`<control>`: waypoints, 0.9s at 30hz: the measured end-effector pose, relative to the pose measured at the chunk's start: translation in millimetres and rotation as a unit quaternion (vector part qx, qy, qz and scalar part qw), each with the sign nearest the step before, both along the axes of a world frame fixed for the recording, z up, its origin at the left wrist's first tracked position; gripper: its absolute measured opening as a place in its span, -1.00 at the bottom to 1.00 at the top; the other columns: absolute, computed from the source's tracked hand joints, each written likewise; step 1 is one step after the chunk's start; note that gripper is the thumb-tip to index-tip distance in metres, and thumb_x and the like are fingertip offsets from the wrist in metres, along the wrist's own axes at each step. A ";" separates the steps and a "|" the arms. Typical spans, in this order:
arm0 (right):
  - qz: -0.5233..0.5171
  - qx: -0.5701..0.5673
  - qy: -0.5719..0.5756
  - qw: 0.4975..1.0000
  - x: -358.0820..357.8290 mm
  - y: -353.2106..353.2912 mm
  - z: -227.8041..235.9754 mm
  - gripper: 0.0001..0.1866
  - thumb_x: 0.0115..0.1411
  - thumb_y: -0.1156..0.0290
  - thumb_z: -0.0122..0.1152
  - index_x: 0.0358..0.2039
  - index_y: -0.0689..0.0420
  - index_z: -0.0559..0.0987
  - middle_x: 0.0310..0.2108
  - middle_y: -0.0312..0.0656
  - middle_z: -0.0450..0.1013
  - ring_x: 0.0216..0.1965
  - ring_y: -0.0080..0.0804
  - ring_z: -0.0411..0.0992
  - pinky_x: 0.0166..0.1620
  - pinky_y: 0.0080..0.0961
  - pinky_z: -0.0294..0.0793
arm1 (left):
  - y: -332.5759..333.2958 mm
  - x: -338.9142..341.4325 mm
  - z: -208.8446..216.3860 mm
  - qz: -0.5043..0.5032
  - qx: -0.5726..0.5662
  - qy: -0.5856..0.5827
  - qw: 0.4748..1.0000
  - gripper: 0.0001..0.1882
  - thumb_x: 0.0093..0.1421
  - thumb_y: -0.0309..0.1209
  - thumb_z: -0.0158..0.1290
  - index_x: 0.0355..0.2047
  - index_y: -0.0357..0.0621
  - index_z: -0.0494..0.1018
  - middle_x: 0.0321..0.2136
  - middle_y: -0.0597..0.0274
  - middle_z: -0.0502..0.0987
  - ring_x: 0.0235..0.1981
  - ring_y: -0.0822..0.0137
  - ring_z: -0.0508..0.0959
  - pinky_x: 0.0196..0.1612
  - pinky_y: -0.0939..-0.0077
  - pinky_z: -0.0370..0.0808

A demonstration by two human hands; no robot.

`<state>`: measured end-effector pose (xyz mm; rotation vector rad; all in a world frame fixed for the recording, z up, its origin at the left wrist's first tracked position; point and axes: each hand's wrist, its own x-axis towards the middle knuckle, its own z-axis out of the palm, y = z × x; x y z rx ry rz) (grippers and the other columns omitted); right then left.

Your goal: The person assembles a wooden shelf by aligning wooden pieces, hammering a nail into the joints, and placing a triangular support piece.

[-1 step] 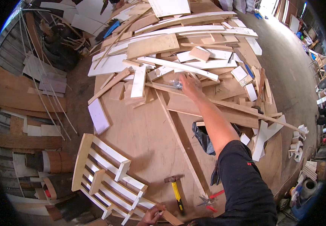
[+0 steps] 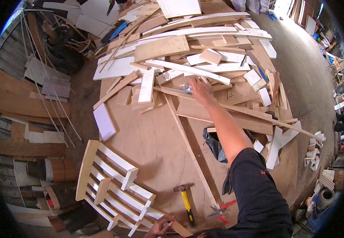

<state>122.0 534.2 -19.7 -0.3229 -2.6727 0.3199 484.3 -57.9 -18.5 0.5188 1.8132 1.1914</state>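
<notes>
My right arm stretches forward over the table, and my right hand (image 2: 202, 92) is among the wood offcuts with its fingers curled downward. A crumpled clear plastic bag (image 2: 186, 88) touches its left side; what the fingers grip is hidden. Low in the view, my left hand (image 2: 162, 225) is closed around the end of a brown wooden strip (image 2: 181, 229). Just left of that hand lies a slatted wooden frame (image 2: 118, 180) with white-edged slats and small blocks. A hammer (image 2: 186, 203) with a yellow and black handle rests to the right of the left hand.
Red-handled pliers (image 2: 222, 212) and black-handled pliers (image 2: 227, 185) lie near my right sleeve. A black plastic bag (image 2: 215, 146) sits under my forearm. Planks and white boards (image 2: 162, 48) heap across the far table. A long thin batten (image 2: 192, 152) crosses the plywood top (image 2: 144, 131).
</notes>
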 end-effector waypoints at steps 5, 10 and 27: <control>0.036 0.042 0.054 0.997 26.5 -21.6 10.4 -0.82 0.27 0.35 0.17 -0.14 0.09 0.49 -0.27 -0.09 0.55 -0.20 -0.10 0.55 -0.22 -0.10 0.57 | 19.3 -11.2 22.4 0.010 0.021 -0.003 1.000 -0.71 0.32 -0.44 0.08 0.03 -0.20 0.52 0.07 -0.02 0.56 0.20 -0.02 0.50 0.29 0.13 0.39; 0.088 0.006 0.111 0.990 79.9 -107.1 39.2 -0.90 0.26 0.37 0.11 -0.25 0.08 0.47 -0.35 -0.18 0.49 -0.28 -0.17 0.54 -0.34 -0.22 0.59 | 17.1 -13.4 26.2 -0.020 -0.027 0.011 0.999 -0.72 0.36 -0.37 0.06 0.02 -0.20 0.51 0.05 -0.03 0.55 0.16 -0.04 0.51 0.27 0.14 0.39; 0.060 -0.163 0.081 0.982 243.9 -265.9 -11.1 -0.89 0.15 0.44 0.28 -0.30 0.07 0.57 -0.31 -0.20 0.51 -0.24 -0.09 0.50 -0.25 -0.21 0.54 | 27.7 -16.8 25.0 0.002 0.029 0.052 0.998 -0.82 0.32 -0.39 0.12 -0.18 -0.26 0.46 -0.17 -0.08 0.56 -0.10 -0.08 0.56 0.03 0.21 0.49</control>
